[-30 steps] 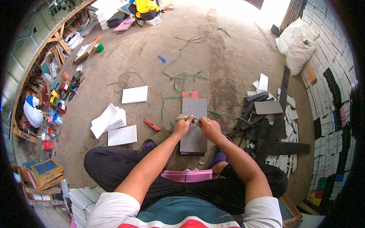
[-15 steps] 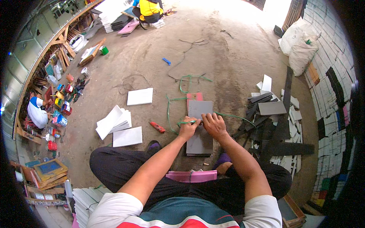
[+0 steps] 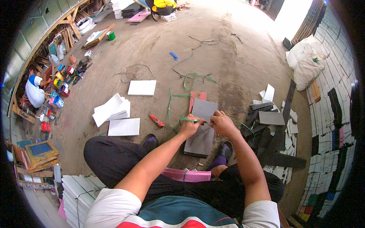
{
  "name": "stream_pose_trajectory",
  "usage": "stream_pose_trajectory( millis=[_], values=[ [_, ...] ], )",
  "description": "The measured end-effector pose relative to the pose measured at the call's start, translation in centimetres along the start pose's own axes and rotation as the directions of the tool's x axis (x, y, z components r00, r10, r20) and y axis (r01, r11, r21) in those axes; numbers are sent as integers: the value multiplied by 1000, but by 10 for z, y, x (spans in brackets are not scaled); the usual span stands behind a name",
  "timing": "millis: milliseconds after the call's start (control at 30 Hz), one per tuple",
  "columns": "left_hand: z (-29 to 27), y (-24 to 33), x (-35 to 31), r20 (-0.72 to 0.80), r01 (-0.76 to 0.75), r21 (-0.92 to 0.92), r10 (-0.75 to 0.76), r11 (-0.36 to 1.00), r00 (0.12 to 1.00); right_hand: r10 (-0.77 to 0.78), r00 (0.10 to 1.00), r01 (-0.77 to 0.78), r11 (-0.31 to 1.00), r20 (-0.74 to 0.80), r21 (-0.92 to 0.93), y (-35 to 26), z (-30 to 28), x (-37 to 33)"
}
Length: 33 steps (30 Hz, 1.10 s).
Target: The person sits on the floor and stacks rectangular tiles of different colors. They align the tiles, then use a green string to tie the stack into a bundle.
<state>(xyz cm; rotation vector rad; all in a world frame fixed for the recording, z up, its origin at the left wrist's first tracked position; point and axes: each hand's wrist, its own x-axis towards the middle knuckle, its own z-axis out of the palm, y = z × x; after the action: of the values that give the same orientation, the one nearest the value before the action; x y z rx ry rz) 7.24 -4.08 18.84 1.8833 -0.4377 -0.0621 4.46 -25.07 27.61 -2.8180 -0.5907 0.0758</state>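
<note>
A stack of dark grey rectangular sheets [image 3: 199, 141] lies on the floor between my feet, its far end over a pink-red piece [image 3: 197, 95]. Green plastic string [image 3: 169, 108] runs around the middle of the stack and trails off to both sides. Above that middle, my left hand [image 3: 190, 127] is closed on the string, a short green end showing by its fingers. My right hand [image 3: 222, 124] pinches the string close beside it, fingertips together. Exactly how the strands cross between the fingertips is too small to tell.
White sheets [image 3: 123, 127] and a red cutter-like tool [image 3: 156, 121] lie left. Black and white offcuts [image 3: 272, 118] heap up at right, before stacked white sheets [image 3: 336, 57]. Pink sheets [image 3: 186, 174] rest by my legs. A person [image 3: 35, 91] sits among paint tins at left.
My right hand has lifted from lying against the grey stack into a pinch on the string. The stack now sits slightly slanted, and the whole view has turned a little.
</note>
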Motion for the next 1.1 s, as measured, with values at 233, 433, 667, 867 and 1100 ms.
stream_pose_trajectory(
  millis=[233, 433, 667, 867, 1100],
  values=[
    [3, -1, 2, 26, 28, -7, -27, 1000, 999, 298, 948, -288, 660, 110, 694, 11, -2, 3],
    [4, -3, 2, 55, 66, 66, -70, 996, 996, 474, 879, 114, -313, 52, 943, -22, 14, 13],
    [1, 7, 2, 86, 181, -694, -170, 696, 982, 663, 725, 167, -434, 188, 885, 13, 50, 4],
    [2, -14, 3, -19, 97, -730, -163, 676, 986, 585, 807, 70, -238, 86, 969, 24, 67, 4],
    [13, -29, -4, -254, 36, -641, -257, 767, 932, 632, 770, 78, -227, 86, 971, 25, 74, 1]
  ],
)
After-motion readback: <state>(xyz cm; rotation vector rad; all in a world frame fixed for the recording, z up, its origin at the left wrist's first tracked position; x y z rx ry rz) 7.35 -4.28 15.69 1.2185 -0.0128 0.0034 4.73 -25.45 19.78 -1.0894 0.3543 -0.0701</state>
